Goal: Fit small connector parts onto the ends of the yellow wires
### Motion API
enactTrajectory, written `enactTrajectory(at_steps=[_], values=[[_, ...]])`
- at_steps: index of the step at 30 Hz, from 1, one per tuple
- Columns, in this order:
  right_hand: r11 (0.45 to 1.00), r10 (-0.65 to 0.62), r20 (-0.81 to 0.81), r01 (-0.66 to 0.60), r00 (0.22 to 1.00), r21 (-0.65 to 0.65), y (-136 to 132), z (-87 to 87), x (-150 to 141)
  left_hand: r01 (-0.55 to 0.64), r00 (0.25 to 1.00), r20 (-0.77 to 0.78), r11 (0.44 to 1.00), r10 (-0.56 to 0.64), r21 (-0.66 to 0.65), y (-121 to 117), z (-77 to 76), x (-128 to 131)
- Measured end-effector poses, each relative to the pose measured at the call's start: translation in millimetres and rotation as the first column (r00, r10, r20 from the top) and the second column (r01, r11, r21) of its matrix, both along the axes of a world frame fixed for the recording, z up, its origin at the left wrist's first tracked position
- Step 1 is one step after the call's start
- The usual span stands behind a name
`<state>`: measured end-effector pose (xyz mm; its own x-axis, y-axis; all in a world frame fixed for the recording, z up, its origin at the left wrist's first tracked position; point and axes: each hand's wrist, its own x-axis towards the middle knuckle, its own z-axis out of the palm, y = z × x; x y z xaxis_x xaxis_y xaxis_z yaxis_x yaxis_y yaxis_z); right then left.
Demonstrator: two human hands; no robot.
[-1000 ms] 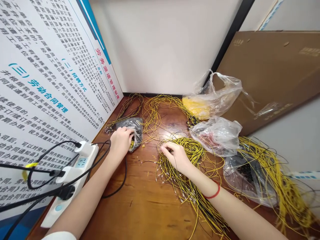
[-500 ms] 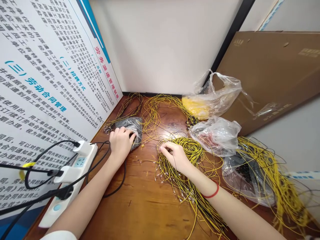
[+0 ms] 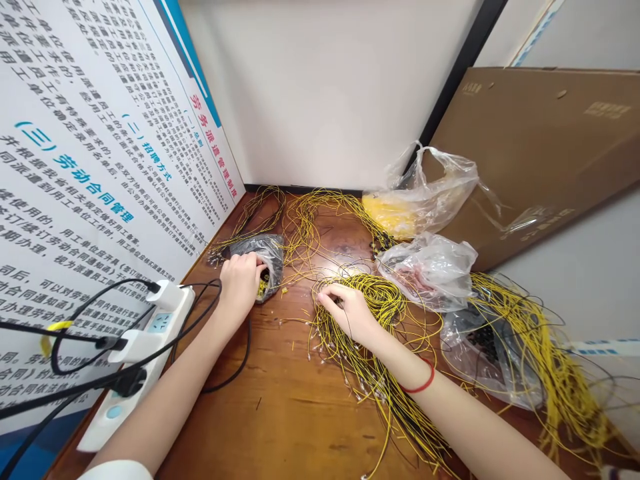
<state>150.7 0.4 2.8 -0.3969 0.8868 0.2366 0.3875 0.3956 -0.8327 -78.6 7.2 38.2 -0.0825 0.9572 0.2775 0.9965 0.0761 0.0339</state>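
My left hand (image 3: pixel 243 280) curls over the near left side of a small grey plastic bag (image 3: pixel 273 253), gripping its edge. Small yellow and black parts (image 3: pixel 263 285) show in the bag's mouth beside the thumb; the other fingertips are partly hidden. Above a large bundle of thin yellow and black wires (image 3: pixel 380 293), my right hand (image 3: pixel 350 313) is closed in a pinch, thumb against forefinger, on what looks like one thin wire. Whitish tips (image 3: pixel 365 383) show at the wires' ends below that hand.
A white power strip (image 3: pixel 145 360) with black cables lies at left under a printed board (image 3: pixel 100 133). Clear bags (image 3: pixel 430 267) and a heap of yellow wires (image 3: pixel 560 373) are at right, by a brown cardboard sheet (image 3: pixel 540 147). More wires (image 3: pixel 305 220) lie behind.
My left fingers dipped over the bag's mouth half a second ago and have since drawn back, uncovering the yellow parts. My right hand has hardly moved. The view shifted slightly.
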Motion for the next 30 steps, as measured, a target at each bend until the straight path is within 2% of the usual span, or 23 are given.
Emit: enactTrajectory(at_steps=[2,3,5,7,8,9,10,12,13,14,16,19,22,26,30], values=[[1.0,0.002,-0.007,-0.002,1.0,-0.006,0.3,0.1,0.3,0.006,1.0,0.031,1.0,-0.005,-0.017,-3.7,13.4,-1.2],[1.0,0.001,-0.012,-0.001,1.0,-0.006,0.4,0.3,0.6,0.015,0.998,0.065,0.999,-0.016,0.028,-6.4,21.2,-0.5],[1.0,-0.009,-0.021,0.009,1.0,-0.006,0.5,1.0,1.2,0.081,0.975,0.187,0.974,-0.121,0.211,-12.1,35.1,5.1],[1.0,-0.028,-0.032,0.028,0.999,-0.009,0.2,1.9,1.9,0.141,0.888,0.363,0.919,-0.282,0.369,-16.6,41.0,16.7],[0.999,-0.04,-0.035,0.04,0.999,-0.004,-0.1,2.4,2.2,0.157,0.803,0.481,0.903,-0.352,0.399,-17.8,39.3,24.3],[0.998,-0.055,-0.038,0.055,0.998,0.012,-0.4,2.9,2.5,0.168,0.682,0.617,0.905,-0.393,0.39,-18.3,34.1,32.5],[0.996,-0.074,-0.042,0.076,0.996,0.038,-0.6,3.2,2.8,0.177,0.523,0.754,0.916,-0.398,0.361,-18.0,25.9,40.8],[0.987,-0.124,-0.054,0.128,0.991,0.095,-0.9,3.4,3.4,0.243,0.188,0.946,0.946,-0.264,0.216,-16.4,4.2,55.7],[0.981,-0.151,-0.066,0.157,0.986,0.112,-0.9,3.4,3.6,0.27,0.071,0.983,0.952,-0.167,0.142,-15.4,-7.2,61.3],[0.976,-0.173,-0.082,0.181,0.982,0.118,-0.8,3.2,3.9,0.263,-0.016,0.996,0.96,-0.092,0.093,-14.7,-17.5,65.5],[0.973,-0.196,-0.117,0.208,0.974,0.098,-0.4,2.8,4.2,0.232,-0.128,0.992,0.972,-0.009,0.039,-14.1,-32.1,69.3],[0.98,-0.178,-0.19,0.192,0.965,0.057,0.3,1.9,4.5,0.205,-0.194,0.981,0.979,0.019,0.022,-14.3,-39.1,68.0],[0.988,-0.145,-0.267,0.154,0.953,0.014,0.9,-0.4,4.5,0.204,-0.204,0.979,0.978,0.0,0.042,-14.4,-38.2,65.6],[0.992,-0.124,-0.298,0.128,0.947,-0.005,2.5,-4.4,4.2,0.271,-0.14,0.989,0.959,-0.041,0.078,-15.3,-38.6,66.8],[0.987,-0.095,-0.252,0.125,0.963,0.104,4.0,-3.3,3.7,0.323,-0.079,0.995,0.942,-0.068,0.09,-17.2,-38.4,69.3]])
